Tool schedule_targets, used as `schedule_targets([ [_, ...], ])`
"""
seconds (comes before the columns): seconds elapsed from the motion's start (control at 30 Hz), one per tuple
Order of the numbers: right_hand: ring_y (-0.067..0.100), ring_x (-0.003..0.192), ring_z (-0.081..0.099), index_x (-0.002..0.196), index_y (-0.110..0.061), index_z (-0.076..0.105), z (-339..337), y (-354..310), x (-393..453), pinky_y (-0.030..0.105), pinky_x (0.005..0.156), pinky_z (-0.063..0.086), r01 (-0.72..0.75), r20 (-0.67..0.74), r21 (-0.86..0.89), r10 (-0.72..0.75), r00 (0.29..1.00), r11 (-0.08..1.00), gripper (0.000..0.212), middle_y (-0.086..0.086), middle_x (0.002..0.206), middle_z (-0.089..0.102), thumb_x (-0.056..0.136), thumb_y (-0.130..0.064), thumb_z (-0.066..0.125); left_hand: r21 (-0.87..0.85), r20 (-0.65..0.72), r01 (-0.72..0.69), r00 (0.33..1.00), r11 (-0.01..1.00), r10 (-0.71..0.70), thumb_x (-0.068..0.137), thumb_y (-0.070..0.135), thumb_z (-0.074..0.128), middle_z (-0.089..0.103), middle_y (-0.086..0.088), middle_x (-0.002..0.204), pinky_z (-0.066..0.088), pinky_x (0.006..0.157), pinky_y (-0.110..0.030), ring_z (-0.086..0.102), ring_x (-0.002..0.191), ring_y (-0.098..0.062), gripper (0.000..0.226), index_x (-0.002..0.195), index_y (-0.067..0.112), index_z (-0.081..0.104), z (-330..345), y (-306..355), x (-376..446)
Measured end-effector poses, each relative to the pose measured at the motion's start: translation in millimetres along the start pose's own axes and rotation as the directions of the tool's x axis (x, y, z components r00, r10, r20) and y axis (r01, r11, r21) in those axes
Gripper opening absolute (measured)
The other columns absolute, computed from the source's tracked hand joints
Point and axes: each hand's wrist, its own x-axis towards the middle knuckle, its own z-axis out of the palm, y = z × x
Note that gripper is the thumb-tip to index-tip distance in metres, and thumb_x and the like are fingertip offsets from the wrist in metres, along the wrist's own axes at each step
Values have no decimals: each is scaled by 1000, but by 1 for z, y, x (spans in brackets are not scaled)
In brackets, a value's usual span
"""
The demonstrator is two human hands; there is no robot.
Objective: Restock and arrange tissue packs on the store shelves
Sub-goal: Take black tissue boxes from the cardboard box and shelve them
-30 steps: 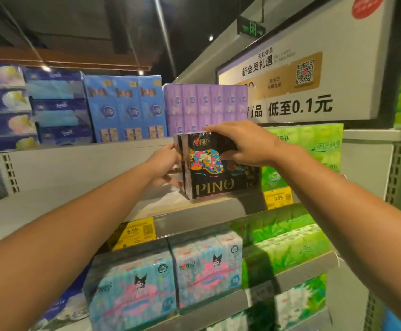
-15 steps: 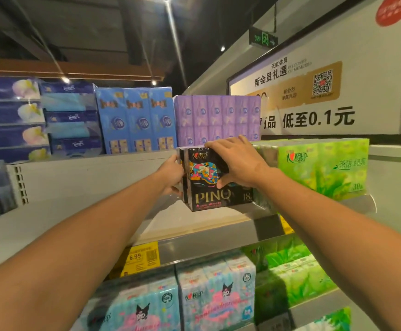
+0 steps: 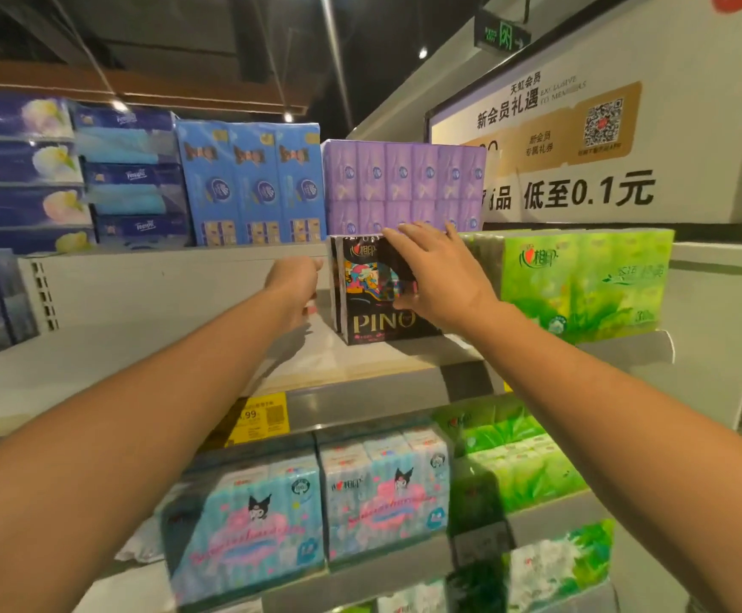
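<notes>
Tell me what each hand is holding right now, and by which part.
The right hand lies flat on the black PINO pack's front face and top edge, no closed grip. The left hand holds nothing.

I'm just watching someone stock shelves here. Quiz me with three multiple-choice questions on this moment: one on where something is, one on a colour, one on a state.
1. What stands directly right of the black PINO pack?
A. green pack
B. purple pack
C. price tag

2. What colour is the pack on the shelf above it?
A. red
B. purple
C. white

3. How is the right hand?
A. resting on the pack
B. hanging at the side
C. holding a price tag

Answers:
1. A, the green pack sits beside it.
2. B, the purple pack sits above.
3. A, its fingers lie across the pack's front.
</notes>
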Motion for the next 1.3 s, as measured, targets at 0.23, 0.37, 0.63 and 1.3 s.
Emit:
schedule_targets([
  [0.23,32,119,57,135,-13,55,-61,-40,-129,39,98,45,-322,-167,156,346,923,934,65,11,131,61,75,-25,77,233,0,-547,827,804,562,89,17,62,69,-1,108,49,92,-34,61,102,-21,25,112,22,70,-6,-22,-116],
  [0.37,30,119,58,135,-15,55,-102,-75,-240,38,98,44,-541,-129,137,556,821,830,64,11,130,63,77,-30,78,115,307,-649,743,752,594,82,11,65,69,-4,100,47,85,-30,62,88,-18,26,107,15,70,20,-61,-212],
  [0.63,31,115,61,133,-13,56,-236,-141,-526,38,97,45,-876,-70,-48,873,483,480,67,11,128,64,73,-28,81,-58,853,-595,387,801,349,86,22,72,69,-3,116,48,95,-31,65,107,-18,40,125,14,65,108,-128,-474],
  [1.3,25,117,56,137,-24,50,-557,-422,-1134,34,89,45,-609,-325,-63,593,-736,-791,70,4,131,61,76,-45,77,-433,685,-574,-711,695,-160,84,36,74,59,-7,139,41,106,-33,54,128,-24,65,142,23,51,153,-291,-1229],
])
